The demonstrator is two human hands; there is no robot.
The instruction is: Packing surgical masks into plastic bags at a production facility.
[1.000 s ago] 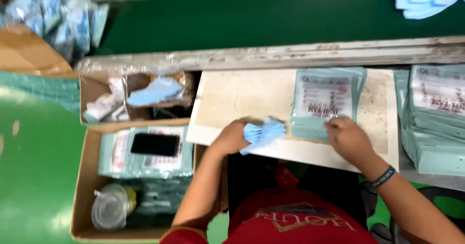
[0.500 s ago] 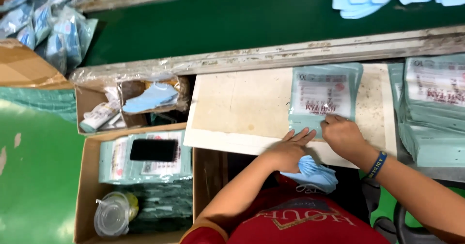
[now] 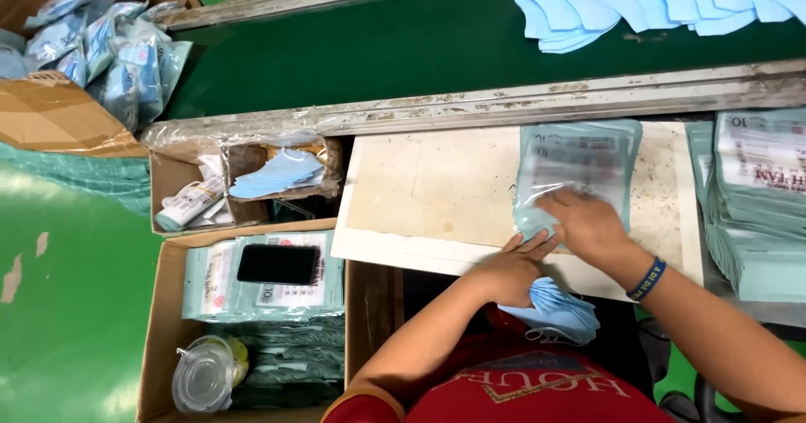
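Head view: on the pale work board (image 3: 437, 188), the right hand (image 3: 588, 226) lies flat, fingers spread, on the lower part of a teal plastic pouch (image 3: 579, 167). The left hand (image 3: 512, 272), at the board's near edge, grips a bunch of blue face masks (image 3: 550, 310) and touches the pouch's lower corner.

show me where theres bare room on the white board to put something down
The white board is bare across its left and middle, between the small cardboard box and the pouch under the right hand. Crowded: the right side, with both hands, left hand, and the pouch stack.
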